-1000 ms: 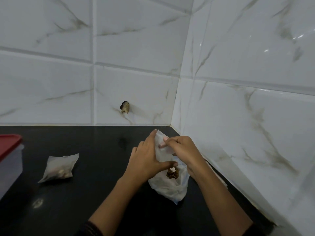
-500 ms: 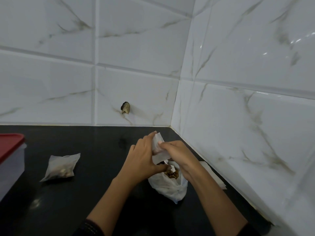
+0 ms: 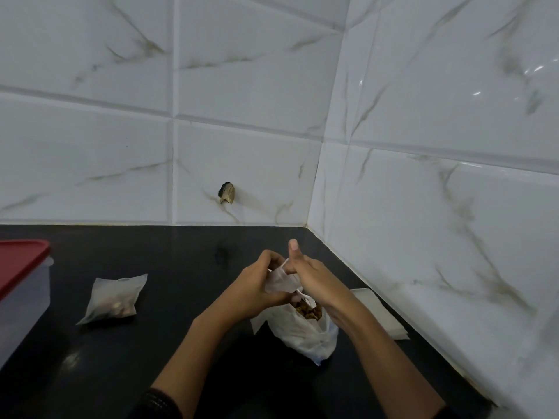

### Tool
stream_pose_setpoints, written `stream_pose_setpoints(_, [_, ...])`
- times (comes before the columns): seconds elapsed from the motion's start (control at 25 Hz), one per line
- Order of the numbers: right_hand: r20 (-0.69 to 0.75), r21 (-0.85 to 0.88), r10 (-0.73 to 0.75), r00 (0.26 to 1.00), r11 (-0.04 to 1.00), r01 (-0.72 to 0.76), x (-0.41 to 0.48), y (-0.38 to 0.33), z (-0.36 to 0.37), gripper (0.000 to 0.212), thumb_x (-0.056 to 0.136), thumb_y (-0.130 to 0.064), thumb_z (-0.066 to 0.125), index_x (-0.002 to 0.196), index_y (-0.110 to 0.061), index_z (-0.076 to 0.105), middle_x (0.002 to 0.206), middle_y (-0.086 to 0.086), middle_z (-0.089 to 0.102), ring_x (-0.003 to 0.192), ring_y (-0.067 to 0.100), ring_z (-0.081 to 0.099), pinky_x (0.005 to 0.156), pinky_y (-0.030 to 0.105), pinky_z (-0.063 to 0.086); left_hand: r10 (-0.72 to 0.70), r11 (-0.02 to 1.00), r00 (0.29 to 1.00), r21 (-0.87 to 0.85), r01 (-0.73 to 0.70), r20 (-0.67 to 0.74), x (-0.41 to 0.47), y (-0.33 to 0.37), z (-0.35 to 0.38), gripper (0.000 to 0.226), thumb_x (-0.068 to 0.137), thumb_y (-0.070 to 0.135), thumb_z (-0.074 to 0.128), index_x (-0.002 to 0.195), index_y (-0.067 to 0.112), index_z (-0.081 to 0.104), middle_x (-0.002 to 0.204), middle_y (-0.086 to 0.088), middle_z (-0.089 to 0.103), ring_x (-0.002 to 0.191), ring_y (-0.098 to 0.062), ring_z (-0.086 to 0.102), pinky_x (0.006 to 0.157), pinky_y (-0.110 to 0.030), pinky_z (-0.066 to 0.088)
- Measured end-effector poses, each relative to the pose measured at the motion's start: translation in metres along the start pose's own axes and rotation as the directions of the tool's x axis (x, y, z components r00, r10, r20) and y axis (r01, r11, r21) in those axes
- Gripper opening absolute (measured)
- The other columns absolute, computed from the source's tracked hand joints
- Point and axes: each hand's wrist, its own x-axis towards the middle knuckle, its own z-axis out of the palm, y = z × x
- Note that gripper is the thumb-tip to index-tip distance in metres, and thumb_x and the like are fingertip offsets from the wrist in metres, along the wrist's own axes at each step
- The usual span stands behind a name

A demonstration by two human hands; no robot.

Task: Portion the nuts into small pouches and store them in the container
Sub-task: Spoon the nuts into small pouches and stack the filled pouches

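A white plastic bag [image 3: 305,335] of brown nuts [image 3: 309,312] stands open on the black counter near the corner. Just above its mouth, my left hand [image 3: 252,290] and my right hand [image 3: 317,284] both pinch a small white pouch [image 3: 279,281]; the right thumb points up. A filled, closed pouch [image 3: 113,297] lies flat on the counter to the left. At the far left edge stands a clear container with a red lid [image 3: 21,285], closed.
More flat white pouches [image 3: 379,316] lie by the right wall, partly behind my right forearm. White marble-tiled walls meet in a corner behind the bag. A small chipped hole [image 3: 227,193] marks the back wall. The black counter [image 3: 181,267] stretches leftward.
Both hands have lifted the small pouch off the bag's front and drawn together above the bag's mouth; the pouch is now bunched between the fingers, and the nuts show more.
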Motion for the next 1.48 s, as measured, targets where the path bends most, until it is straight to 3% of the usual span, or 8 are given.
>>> stream_pose_setpoints(0.16, [0.008, 0.204, -0.058, 0.998, 0.977, 0.055, -0.006, -0.001, -0.011, 0.057, 0.087, -0.066, 0.027, 0.077, -0.027, 0.068, 0.110, -0.005, 0.061, 0.107, 0.011, 0.053, 0.091, 0.030, 0.041, -0.022, 0.999, 1.000, 0.026, 0.022, -0.013, 0.000, -0.002, 0.001, 0.048, 0.076, 0.031, 0.074, 0.111, 0.020, 0.042, 0.108, 0.006, 0.056, 0.089, -0.005, 0.055, 0.074, -0.018, 0.045])
stream_pose_setpoints(0.28, [-0.183, -0.260, -0.051, 0.982, 0.966, 0.002, 0.003, 0.019, -0.023, 0.031, 0.094, -0.039, 0.045, 0.095, -0.018, 0.069, 0.110, 0.001, 0.064, 0.108, 0.021, 0.056, 0.087, 0.032, 0.046, -0.118, 0.990, 0.992, 0.077, 0.115, 0.035, 0.000, -0.007, -0.005, 0.051, 0.078, 0.033, 0.071, 0.116, 0.021, 0.039, 0.117, 0.003, 0.054, 0.099, -0.011, 0.055, 0.081, -0.021, 0.046])
stream_pose_setpoints(0.36, [-0.100, -0.571, 0.048, 0.994, 0.815, -0.097, 0.007, 0.031, -0.023, 0.029, 0.092, -0.041, 0.049, 0.105, -0.023, 0.067, 0.118, 0.003, 0.062, 0.116, 0.025, 0.051, 0.099, 0.038, 0.040, -0.214, 0.971, 0.968, 0.136, 0.196, 0.129, -0.001, -0.011, -0.009, 0.053, 0.080, 0.034, 0.069, 0.119, 0.022, 0.036, 0.122, 0.001, 0.051, 0.101, -0.014, 0.053, 0.082, -0.023, 0.044])
stream_pose_setpoints(0.44, [-0.054, -0.624, 0.125, 0.991, 0.770, -0.131, 0.007, 0.035, -0.019, 0.029, 0.092, -0.041, 0.049, 0.107, -0.024, 0.067, 0.117, 0.002, 0.062, 0.117, 0.023, 0.049, 0.100, 0.038, 0.032, -0.280, 0.952, 0.944, 0.175, 0.251, 0.173, 0.000, -0.015, -0.013, 0.052, 0.081, 0.034, 0.067, 0.119, 0.023, 0.034, 0.124, -0.003, 0.049, 0.102, -0.015, 0.052, 0.084, -0.025, 0.045])
stream_pose_setpoints(0.72, [-0.226, -0.820, -0.240, 0.944, 0.569, -0.052, 0.004, 0.028, -0.009, 0.021, 0.095, -0.008, 0.039, 0.108, -0.007, 0.056, 0.103, 0.008, 0.063, 0.098, 0.023, 0.058, 0.074, 0.028, 0.038, -0.373, 0.916, 0.907, 0.234, 0.326, 0.197, -0.002, -0.021, -0.012, 0.058, 0.079, 0.030, 0.069, 0.123, 0.025, 0.032, 0.127, -0.005, 0.048, 0.104, -0.019, 0.051, 0.090, -0.030, 0.045])
stream_pose_setpoints(0.92, [-0.087, -0.756, -0.102, 0.991, 0.654, 0.001, 0.021, 0.029, -0.003, 0.029, 0.095, -0.013, 0.048, 0.124, -0.010, 0.053, 0.120, 0.010, 0.053, 0.104, 0.022, 0.054, 0.074, 0.025, 0.039, -0.374, 0.921, 0.904, 0.194, 0.337, 0.208, -0.002, -0.019, -0.010, 0.059, 0.080, 0.027, 0.069, 0.125, 0.023, 0.031, 0.128, -0.006, 0.045, 0.104, -0.018, 0.048, 0.090, -0.030, 0.044])
stream_pose_setpoints(1.24, [-0.102, -0.758, -0.084, 0.991, 0.652, -0.023, 0.016, 0.026, -0.015, 0.025, 0.090, -0.008, 0.051, 0.111, -0.014, 0.063, 0.095, 0.004, 0.040, 0.080, 0.018, 0.046, 0.064, 0.022, 0.038, -0.353, 0.931, 0.916, 0.171, 0.323, 0.191, -0.002, -0.019, -0.008, 0.058, 0.081, 0.025, 0.068, 0.124, 0.020, 0.030, 0.125, -0.004, 0.045, 0.103, -0.017, 0.048, 0.085, -0.027, 0.042])
stream_pose_setpoints(1.48, [-0.207, -0.540, -0.108, 0.972, 0.842, -0.022, 0.008, 0.031, -0.005, 0.025, 0.094, -0.016, 0.048, 0.106, -0.015, 0.069, 0.101, 0.008, 0.067, 0.091, 0.022, 0.064, 0.073, 0.027, 0.047, -0.312, 0.950, 0.939, 0.081, 0.303, 0.145, -0.003, -0.019, -0.002, 0.058, 0.081, 0.021, 0.068, 0.124, 0.019, 0.030, 0.120, -0.002, 0.044, 0.104, -0.017, 0.050, 0.086, -0.027, 0.045])
